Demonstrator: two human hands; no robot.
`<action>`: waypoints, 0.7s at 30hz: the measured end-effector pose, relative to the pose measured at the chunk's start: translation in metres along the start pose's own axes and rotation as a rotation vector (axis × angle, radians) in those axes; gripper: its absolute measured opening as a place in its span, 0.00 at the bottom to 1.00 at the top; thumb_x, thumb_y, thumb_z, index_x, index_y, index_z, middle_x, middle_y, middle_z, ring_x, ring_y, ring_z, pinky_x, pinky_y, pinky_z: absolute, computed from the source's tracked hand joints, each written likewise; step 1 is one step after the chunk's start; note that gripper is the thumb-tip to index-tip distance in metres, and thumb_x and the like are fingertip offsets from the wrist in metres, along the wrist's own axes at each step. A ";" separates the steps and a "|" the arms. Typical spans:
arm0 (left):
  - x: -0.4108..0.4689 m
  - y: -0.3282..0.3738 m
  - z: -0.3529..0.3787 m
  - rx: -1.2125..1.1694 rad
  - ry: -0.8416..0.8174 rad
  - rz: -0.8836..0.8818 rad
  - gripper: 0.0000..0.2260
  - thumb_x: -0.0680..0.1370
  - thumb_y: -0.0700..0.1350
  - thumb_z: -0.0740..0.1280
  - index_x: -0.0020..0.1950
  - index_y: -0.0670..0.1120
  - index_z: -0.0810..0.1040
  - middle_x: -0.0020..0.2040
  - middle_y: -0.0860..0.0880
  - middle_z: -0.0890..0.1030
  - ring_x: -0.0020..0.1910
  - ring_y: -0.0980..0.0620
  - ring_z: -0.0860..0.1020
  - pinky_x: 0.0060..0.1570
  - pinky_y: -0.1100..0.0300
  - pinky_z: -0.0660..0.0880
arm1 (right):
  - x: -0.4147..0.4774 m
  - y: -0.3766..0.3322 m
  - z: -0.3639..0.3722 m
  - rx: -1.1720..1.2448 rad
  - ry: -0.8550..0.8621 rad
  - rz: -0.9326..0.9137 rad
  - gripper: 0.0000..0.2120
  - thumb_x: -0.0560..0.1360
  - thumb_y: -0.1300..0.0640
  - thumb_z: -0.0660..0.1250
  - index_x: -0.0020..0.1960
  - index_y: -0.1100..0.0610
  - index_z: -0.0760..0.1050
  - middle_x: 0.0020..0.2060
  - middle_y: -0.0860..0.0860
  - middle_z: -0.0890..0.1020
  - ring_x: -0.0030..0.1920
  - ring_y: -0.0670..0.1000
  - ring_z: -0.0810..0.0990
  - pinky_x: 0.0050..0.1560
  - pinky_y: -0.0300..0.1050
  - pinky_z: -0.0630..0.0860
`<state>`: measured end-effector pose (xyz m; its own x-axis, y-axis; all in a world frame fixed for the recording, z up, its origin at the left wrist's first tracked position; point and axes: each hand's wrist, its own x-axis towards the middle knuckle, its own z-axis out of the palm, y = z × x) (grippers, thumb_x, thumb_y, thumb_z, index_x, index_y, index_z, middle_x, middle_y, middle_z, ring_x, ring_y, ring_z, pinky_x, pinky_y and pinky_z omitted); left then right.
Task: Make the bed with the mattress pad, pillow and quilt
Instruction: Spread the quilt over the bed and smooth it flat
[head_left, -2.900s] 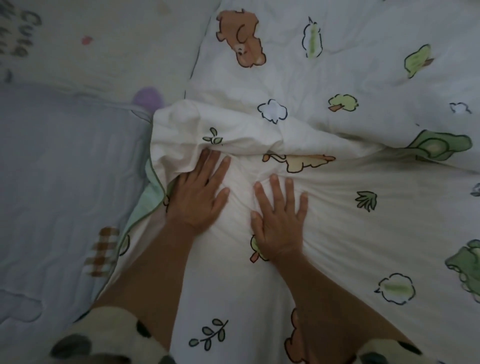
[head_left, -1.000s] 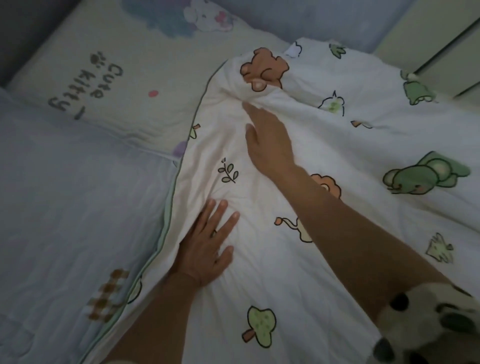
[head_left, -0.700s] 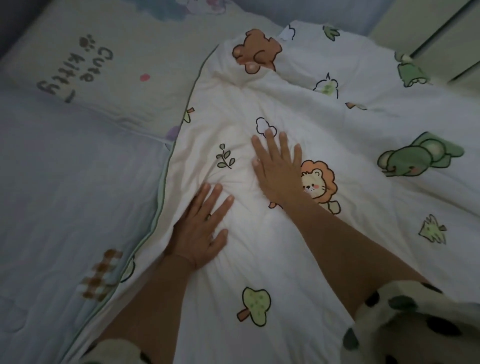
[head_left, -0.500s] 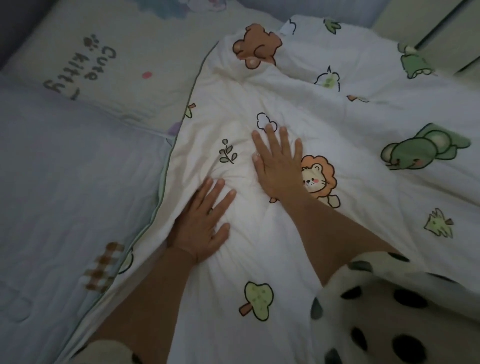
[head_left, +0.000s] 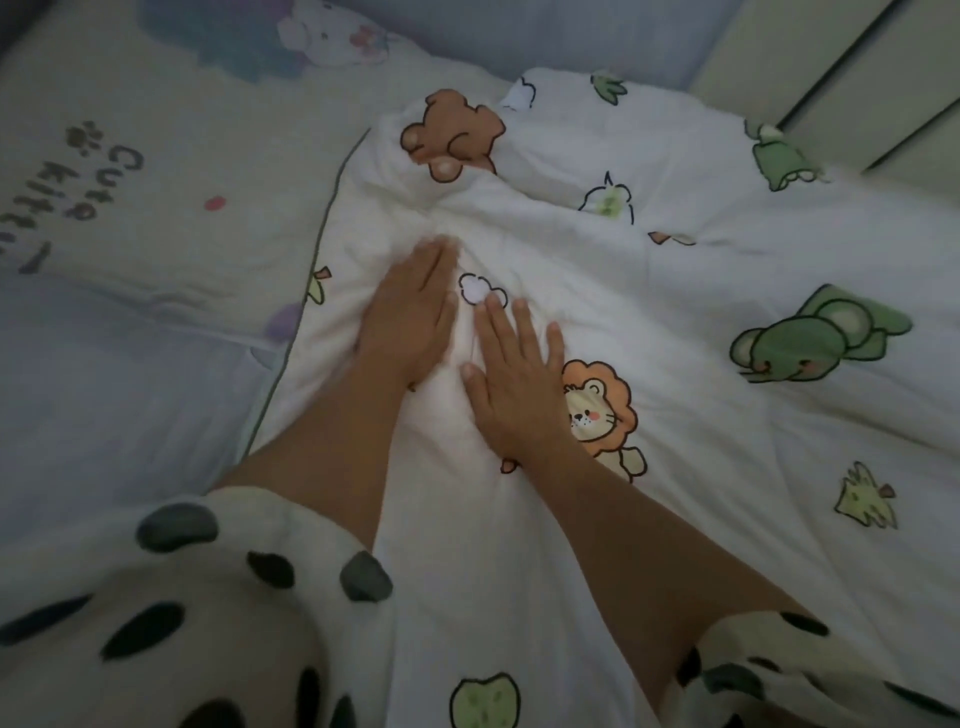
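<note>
Quilt (head_left: 675, 322): looks soft, puffy, light; best to grab its edge.
Left hand (head_left: 408, 322): flat, fingers straight, pressing quilt.
Right hand (head_left: 514, 387): flat too.

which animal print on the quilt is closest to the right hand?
The orange-maned lion, directly beside the right hand at its outer edge. The brown bear is up at the bunched top of the quilt; the green elephant is far off right.

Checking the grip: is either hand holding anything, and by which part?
Nothing is held: left hand and right hand lie flat on the quilt.
</note>
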<state>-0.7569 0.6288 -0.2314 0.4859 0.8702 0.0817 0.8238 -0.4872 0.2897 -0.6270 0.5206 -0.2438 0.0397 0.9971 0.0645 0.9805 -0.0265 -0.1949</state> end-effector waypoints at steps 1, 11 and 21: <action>-0.005 -0.001 0.005 0.050 0.020 0.014 0.25 0.81 0.49 0.48 0.78 0.43 0.56 0.77 0.45 0.58 0.76 0.47 0.57 0.75 0.52 0.52 | 0.000 0.000 0.000 0.011 -0.003 -0.004 0.29 0.81 0.45 0.48 0.78 0.53 0.49 0.78 0.49 0.50 0.78 0.52 0.45 0.74 0.60 0.42; -0.004 -0.004 0.005 0.068 0.011 0.008 0.26 0.80 0.49 0.49 0.78 0.44 0.56 0.78 0.47 0.57 0.77 0.49 0.54 0.75 0.52 0.50 | 0.079 0.010 -0.063 0.421 0.271 0.016 0.16 0.79 0.54 0.55 0.59 0.59 0.76 0.54 0.56 0.78 0.53 0.55 0.76 0.52 0.53 0.73; 0.002 -0.005 0.003 0.027 0.028 0.003 0.25 0.80 0.47 0.51 0.77 0.44 0.59 0.77 0.47 0.60 0.77 0.51 0.55 0.75 0.51 0.53 | 0.253 0.101 -0.094 0.111 -0.273 0.393 0.39 0.73 0.43 0.68 0.74 0.60 0.56 0.68 0.62 0.68 0.67 0.62 0.69 0.65 0.53 0.66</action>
<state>-0.7593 0.6329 -0.2360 0.4804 0.8702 0.1095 0.8300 -0.4914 0.2639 -0.4995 0.7633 -0.1554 0.3359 0.8957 -0.2914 0.8743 -0.4116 -0.2573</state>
